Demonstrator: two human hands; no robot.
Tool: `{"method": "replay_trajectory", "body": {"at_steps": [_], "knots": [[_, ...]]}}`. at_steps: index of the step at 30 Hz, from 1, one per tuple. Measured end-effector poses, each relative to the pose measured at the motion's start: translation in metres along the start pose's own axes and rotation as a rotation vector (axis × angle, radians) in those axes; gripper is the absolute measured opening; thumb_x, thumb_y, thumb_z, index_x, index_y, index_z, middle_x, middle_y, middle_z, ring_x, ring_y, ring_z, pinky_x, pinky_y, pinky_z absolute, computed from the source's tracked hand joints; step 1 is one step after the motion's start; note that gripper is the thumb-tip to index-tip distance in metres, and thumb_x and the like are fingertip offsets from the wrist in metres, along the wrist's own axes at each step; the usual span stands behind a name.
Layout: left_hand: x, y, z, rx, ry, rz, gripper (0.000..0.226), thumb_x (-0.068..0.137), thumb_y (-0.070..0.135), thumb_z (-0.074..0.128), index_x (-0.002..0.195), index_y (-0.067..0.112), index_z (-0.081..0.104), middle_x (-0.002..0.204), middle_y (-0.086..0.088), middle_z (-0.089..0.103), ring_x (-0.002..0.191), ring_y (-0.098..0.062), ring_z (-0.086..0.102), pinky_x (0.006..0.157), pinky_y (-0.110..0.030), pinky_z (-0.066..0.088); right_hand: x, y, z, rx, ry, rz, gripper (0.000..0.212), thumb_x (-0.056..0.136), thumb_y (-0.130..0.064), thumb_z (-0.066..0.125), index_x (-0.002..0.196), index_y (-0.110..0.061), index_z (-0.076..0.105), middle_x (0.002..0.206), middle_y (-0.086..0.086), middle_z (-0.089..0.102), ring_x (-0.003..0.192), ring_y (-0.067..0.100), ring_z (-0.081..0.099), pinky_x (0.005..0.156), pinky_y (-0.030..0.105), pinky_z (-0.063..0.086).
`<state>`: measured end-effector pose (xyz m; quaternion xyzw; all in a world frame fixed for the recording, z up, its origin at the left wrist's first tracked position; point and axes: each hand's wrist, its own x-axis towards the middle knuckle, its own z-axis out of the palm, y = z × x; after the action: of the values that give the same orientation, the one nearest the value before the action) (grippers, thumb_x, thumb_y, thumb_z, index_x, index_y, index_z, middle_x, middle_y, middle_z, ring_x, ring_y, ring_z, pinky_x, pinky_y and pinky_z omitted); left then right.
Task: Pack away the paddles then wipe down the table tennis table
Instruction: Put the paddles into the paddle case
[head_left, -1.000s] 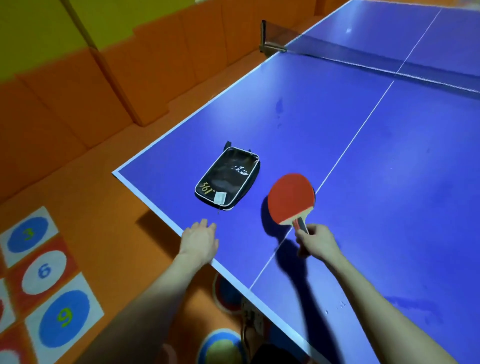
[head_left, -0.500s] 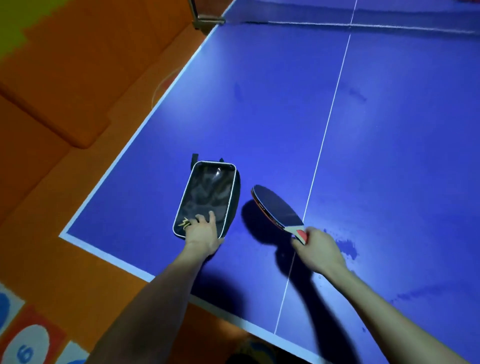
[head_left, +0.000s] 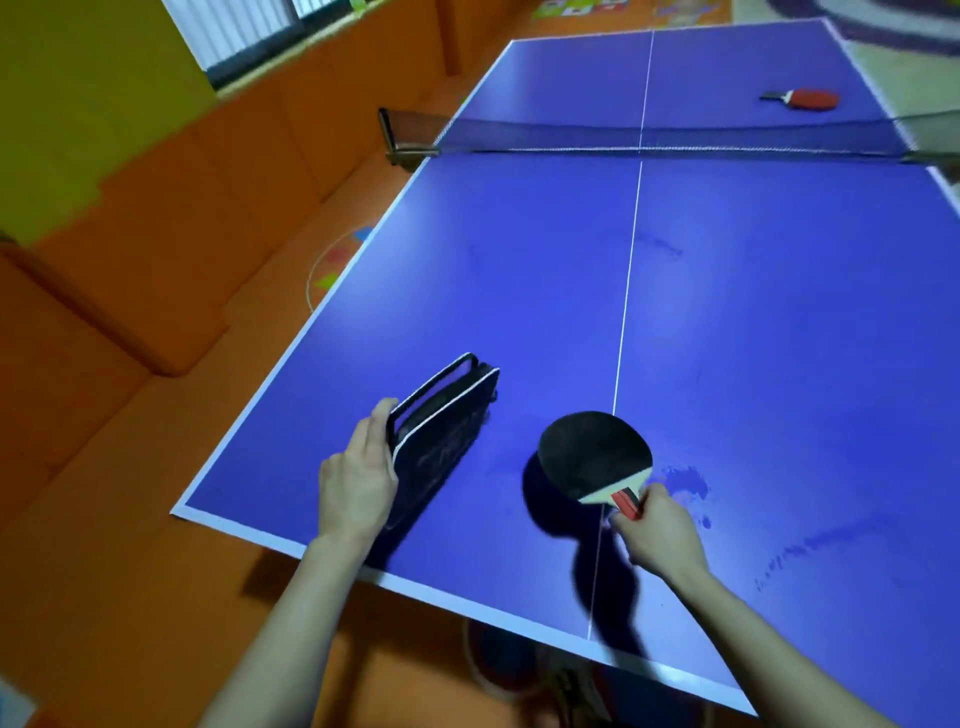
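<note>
Paddle (head_left: 595, 454) sits gripped in the right hand (head_left: 660, 538); left hand (head_left: 358, 483) holds the case (head_left: 441, 421) on edge, possibly zipped; next, open it.

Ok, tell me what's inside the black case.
Its inside is hidden: the left hand holds the case tipped on edge on the table, showing only its outer shell. One paddle is outside, gripped by the right hand.

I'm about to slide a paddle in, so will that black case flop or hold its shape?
The case probably holds its shape: tilted up on one long edge, its piped rim looks straight. Being thin, it would likely tip flat if the left hand let go. One hand holds it up, so it seems light.
</note>
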<state>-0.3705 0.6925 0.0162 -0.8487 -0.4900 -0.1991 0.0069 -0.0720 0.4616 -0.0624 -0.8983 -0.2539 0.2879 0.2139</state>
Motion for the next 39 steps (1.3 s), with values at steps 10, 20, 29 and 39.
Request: {"method": "replay_trajectory", "body": {"at_steps": [10, 20, 29, 39], "knots": [[-0.042, -0.006, -0.035, -0.301, -0.255, -0.051, 0.042, 0.101, 0.004, 0.046, 0.115, 0.032, 0.075, 0.112, 0.017, 0.054, 0.097, -0.023, 0.066, 0.085, -0.044, 0.056, -0.088, 0.035, 0.003, 0.023, 0.101, -0.047, 0.044, 0.101, -0.052, 0.069, 0.095, -0.021, 0.039, 0.082, 0.001, 0.064, 0.074, 0.031, 0.069, 0.056, 0.035, 0.039], [-0.053, 0.055, -0.049, -0.07, -0.328, 0.049, 0.017, 0.097, 0.043, 0.066, 0.103, 0.031, 0.075, 0.097, 0.009, 0.07, 0.095, -0.028, 0.071, 0.079, -0.041, 0.057, -0.144, 0.136, -0.06, 0.179, 0.236, 0.044, 0.038, 0.095, -0.05, 0.073, 0.095, -0.026, 0.044, 0.084, -0.001, 0.07, 0.073, 0.025, 0.073, 0.066, 0.037, 0.053], [-0.135, 0.287, -0.07, -0.237, 0.019, 0.512, 0.026, 0.081, 0.011, 0.086, 0.104, 0.015, 0.073, 0.13, -0.005, 0.056, 0.117, -0.034, 0.056, 0.098, -0.048, 0.046, -0.204, 0.328, -0.148, 0.315, 0.452, 0.158, 0.039, 0.104, -0.055, 0.065, 0.106, -0.018, 0.052, 0.089, 0.008, 0.071, 0.091, 0.039, 0.067, 0.073, 0.045, 0.05], [-0.256, 0.557, -0.018, -0.289, 0.055, 0.916, 0.015, 0.092, 0.002, 0.057, 0.097, 0.009, 0.069, 0.105, -0.006, 0.059, 0.089, -0.033, 0.054, 0.075, -0.042, 0.04, -0.311, 0.57, -0.288, 0.35, 0.696, 0.255, 0.023, 0.109, -0.061, 0.046, 0.114, -0.038, 0.041, 0.086, -0.002, 0.074, 0.086, 0.033, 0.072, 0.078, 0.047, 0.057]]}}
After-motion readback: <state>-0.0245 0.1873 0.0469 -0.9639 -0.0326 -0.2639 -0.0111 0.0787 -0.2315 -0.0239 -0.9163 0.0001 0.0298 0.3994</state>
